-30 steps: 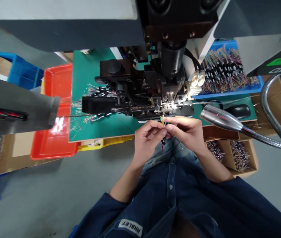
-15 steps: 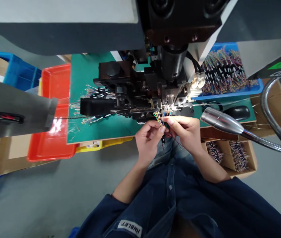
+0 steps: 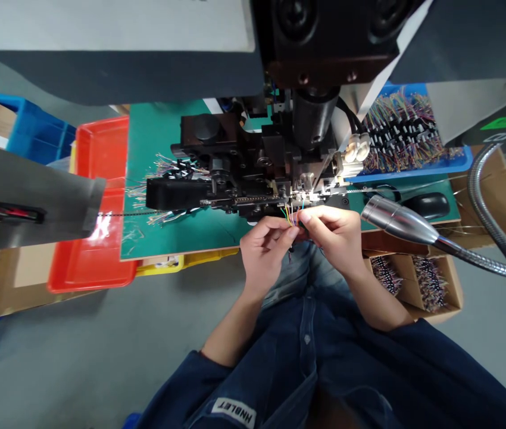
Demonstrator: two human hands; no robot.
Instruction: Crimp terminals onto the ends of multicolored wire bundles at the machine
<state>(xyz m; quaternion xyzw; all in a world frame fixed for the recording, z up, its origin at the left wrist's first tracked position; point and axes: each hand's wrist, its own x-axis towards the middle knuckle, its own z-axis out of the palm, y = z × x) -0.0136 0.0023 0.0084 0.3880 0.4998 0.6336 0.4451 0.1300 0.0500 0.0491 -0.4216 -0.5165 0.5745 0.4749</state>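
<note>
Left hand (image 3: pixel 265 253) and right hand (image 3: pixel 332 237) both clenched on a bundle of thin coloured wires (image 3: pixel 292 217). Bundle sits just below the crimping machine (image 3: pixel 253 179), over the green desk mat (image 3: pixel 155 137).

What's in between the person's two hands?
The head view shows a small bunch of thin coloured wires between the left hand and the right hand, with both hands pinching it.

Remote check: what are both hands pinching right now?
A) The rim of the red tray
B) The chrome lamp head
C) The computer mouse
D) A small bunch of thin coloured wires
D. The left hand and right hand meet on the thin coloured wires, just in front of the black crimping machine.
</note>
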